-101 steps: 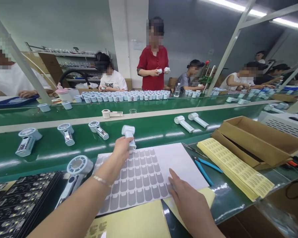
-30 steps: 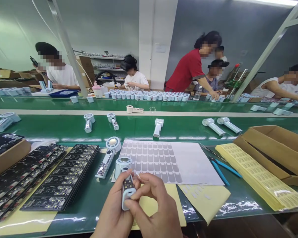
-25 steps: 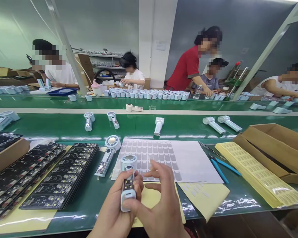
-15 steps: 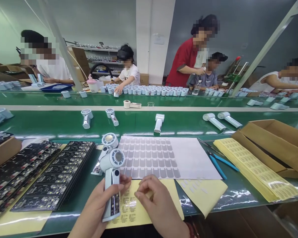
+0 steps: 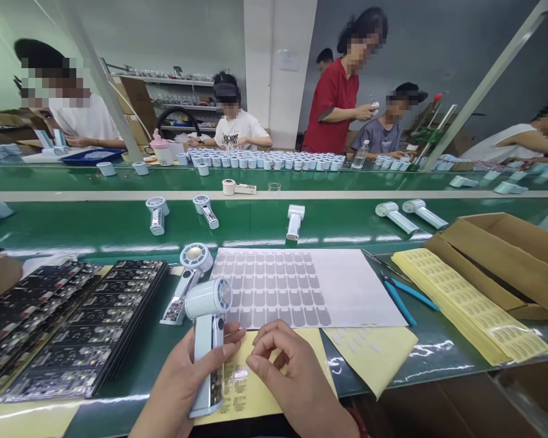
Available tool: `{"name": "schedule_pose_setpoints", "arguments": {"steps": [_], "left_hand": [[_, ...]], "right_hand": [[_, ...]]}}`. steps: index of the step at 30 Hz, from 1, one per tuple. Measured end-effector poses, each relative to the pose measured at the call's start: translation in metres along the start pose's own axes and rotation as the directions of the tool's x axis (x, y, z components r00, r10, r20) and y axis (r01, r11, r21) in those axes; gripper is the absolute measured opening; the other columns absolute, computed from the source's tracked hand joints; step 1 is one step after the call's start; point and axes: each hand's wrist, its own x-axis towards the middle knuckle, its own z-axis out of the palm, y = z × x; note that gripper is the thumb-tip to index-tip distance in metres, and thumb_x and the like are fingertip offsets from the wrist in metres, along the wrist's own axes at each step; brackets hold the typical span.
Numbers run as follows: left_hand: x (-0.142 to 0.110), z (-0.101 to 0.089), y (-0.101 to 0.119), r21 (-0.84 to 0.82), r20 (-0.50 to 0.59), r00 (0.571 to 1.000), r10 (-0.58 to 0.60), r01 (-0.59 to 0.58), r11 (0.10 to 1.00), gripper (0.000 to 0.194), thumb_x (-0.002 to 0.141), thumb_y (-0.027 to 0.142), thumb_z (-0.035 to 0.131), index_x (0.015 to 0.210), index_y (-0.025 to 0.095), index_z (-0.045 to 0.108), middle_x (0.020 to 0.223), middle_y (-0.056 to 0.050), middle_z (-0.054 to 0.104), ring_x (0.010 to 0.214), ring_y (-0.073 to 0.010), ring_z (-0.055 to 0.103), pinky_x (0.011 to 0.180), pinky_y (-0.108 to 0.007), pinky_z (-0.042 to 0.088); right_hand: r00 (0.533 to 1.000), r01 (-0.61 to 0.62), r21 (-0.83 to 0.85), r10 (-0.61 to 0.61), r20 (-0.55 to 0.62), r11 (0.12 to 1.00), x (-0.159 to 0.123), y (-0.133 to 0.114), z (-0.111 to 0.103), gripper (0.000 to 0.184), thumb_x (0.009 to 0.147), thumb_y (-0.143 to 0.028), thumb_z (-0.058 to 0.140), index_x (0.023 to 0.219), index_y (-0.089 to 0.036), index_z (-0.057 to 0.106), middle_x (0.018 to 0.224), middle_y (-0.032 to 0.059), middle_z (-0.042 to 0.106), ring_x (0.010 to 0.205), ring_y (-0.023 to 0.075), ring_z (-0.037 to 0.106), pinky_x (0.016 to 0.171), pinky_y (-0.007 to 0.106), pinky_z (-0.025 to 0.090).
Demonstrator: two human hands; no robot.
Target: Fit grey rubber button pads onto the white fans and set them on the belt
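Observation:
My left hand [image 5: 176, 371] is wrapped round the handle of a pale blue handheld fan [image 5: 205, 359]. The fan stands upright, its round head at the top and its grille turned to the right. My right hand [image 5: 287, 371] hovers over a yellow sheet of printed labels [image 5: 235, 389], thumb and fingertips drawn together in a pinch; whatever is between them, if anything, is too small to see. Just behind the held fan, a second fan [image 5: 182, 292] lies with circuit parts showing in its handle. A white sheet of grey stickers [image 5: 260, 283] lies beyond my hands.
Stacked black circuit boards [image 5: 86, 328] stand at left. To the right are blue-handled pliers [image 5: 399, 301], a yellow label stack [image 5: 466, 304] and a cardboard box [image 5: 506, 261]. Several fans rest on the green belt [image 5: 251, 225]. Co-workers [image 5: 333, 97] are across the line.
The fan in my left hand has turned, showing more of its side. My right hand keeps its pinch. Across the belt, a co-worker's hand has drawn back from a small cup-shaped part.

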Motion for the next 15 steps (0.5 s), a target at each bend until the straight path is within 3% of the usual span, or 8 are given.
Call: {"name": "schedule_pose_setpoints", "arguments": {"steps": [3, 6, 8, 12, 15], "left_hand": [[0.001, 0.004, 0.004, 0.007, -0.006, 0.999, 0.049, -0.049, 0.999, 0.037, 0.058, 0.021, 0.084, 0.093, 0.016, 0.075, 0.099, -0.012, 0.078, 0.097, -0.0293, 0.072, 0.088, -0.034, 0.053], [0.005, 0.005, 0.002, 0.035, -0.006, 0.998, 0.059, -0.058, 0.998, 0.033, 0.059, 0.019, 0.082, 0.091, 0.015, 0.076, 0.099, -0.012, 0.078, 0.100, -0.0303, 0.071, 0.093, -0.037, 0.052], [0.008, 0.004, 0.000, 0.032, -0.011, 0.999, 0.049, -0.049, 0.998, 0.033, 0.058, 0.016, 0.081, 0.091, 0.014, 0.076, 0.098, -0.013, 0.078, 0.099, -0.0298, 0.072, 0.092, -0.035, 0.052], [0.011, 0.001, -0.003, 0.013, -0.008, 1.000, 0.029, -0.029, 0.999, 0.034, 0.059, 0.015, 0.080, 0.092, 0.013, 0.076, 0.100, -0.015, 0.078, 0.097, -0.0292, 0.072, 0.087, -0.033, 0.054], [0.010, 0.004, 0.001, 0.033, 0.020, 1.000, 0.006, -0.007, 0.999, 0.035, 0.059, 0.019, 0.084, 0.093, 0.013, 0.075, 0.093, -0.013, 0.078, 0.091, -0.0268, 0.073, 0.080, -0.029, 0.054]], "right_hand": [[1.000, 0.019, -0.162, -0.021, -0.015, 0.987, 0.000, 0.003, 0.008, 0.010, 0.083, -0.013, 0.062, 0.078, -0.022, 0.063, 0.093, 0.0001, 0.063, 0.071, 0.0136, 0.061, 0.064, 0.025, 0.047], [0.995, 0.073, -0.430, -0.092, -0.024, 0.900, 0.002, 0.014, 0.020, 0.014, 0.081, -0.007, 0.060, 0.078, -0.021, 0.062, 0.094, 0.0016, 0.064, 0.076, 0.0174, 0.064, 0.066, 0.028, 0.048], [0.993, 0.100, -0.480, -0.121, -0.014, 0.872, 0.003, 0.019, 0.024, 0.016, 0.080, -0.005, 0.059, 0.079, -0.021, 0.062, 0.093, 0.0021, 0.063, 0.079, 0.0186, 0.064, 0.066, 0.028, 0.048], [0.999, 0.041, -0.130, -0.038, 0.025, 0.991, 0.003, 0.012, 0.012, 0.013, 0.081, -0.010, 0.063, 0.075, -0.021, 0.062, 0.088, -0.0012, 0.060, 0.070, 0.0127, 0.059, 0.062, 0.023, 0.045], [1.000, -0.014, 0.081, 0.012, 0.021, 0.997, 0.002, -0.004, -0.005, 0.007, 0.084, -0.018, 0.064, 0.077, -0.021, 0.062, 0.091, -0.0004, 0.059, 0.071, 0.0121, 0.056, 0.055, 0.021, 0.040]]}}
